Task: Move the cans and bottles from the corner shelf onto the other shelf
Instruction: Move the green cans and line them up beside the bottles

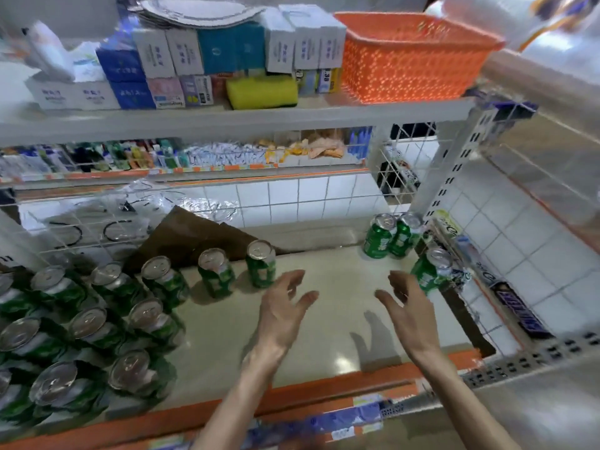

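Observation:
Green drink cans with silver tops stand on a pale shelf (324, 313). Several fill the left side in rows (97, 323), and the row's right end is a can (261, 267) just beyond my left hand (285, 306). Two cans (391, 235) stand together in the far right corner. One more can (430, 274) stands near the right wire wall, right behind the fingers of my right hand (406, 303). Both hands hover over the shelf with fingers spread and hold nothing.
A white wire grid (467, 287) bounds the shelf on the right, with a chocolate bar (519, 310) outside it. An orange strip (292, 394) edges the front. Brown cardboard (191, 235) lies at the back. Above, a shelf holds boxes, a sponge (261, 91) and an orange basket (412, 56).

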`<state>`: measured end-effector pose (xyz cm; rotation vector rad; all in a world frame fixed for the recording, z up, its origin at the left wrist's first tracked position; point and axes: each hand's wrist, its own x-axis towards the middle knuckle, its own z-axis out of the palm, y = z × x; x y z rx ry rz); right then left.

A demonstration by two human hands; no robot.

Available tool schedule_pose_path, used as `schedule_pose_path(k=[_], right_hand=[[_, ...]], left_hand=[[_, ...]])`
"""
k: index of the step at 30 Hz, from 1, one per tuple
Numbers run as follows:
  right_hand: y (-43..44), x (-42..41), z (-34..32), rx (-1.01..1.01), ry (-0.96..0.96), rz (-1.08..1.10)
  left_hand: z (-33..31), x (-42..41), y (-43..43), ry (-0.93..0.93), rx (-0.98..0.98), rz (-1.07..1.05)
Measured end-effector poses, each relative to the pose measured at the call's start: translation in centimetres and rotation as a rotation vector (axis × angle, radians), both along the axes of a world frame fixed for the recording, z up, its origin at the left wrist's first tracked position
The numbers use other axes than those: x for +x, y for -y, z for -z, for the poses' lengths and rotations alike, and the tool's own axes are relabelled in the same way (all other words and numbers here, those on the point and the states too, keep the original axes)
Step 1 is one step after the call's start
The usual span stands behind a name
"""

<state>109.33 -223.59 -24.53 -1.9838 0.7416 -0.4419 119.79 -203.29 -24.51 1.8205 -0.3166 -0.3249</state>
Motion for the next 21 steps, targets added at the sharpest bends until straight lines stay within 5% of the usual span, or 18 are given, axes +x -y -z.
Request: schedule_pose_path(k=[7, 21], right_hand=[[10.7, -4.0, -1.3, -0.143, 0.041, 0.141], [17.7, -1.4, 5.4, 0.100, -0.136, -0.087]], left_hand=[[1.3, 0.5, 13.1, -0.030, 0.090, 0.143], [4.7, 8.2, 24.4, 0.019, 0.180, 0.110]])
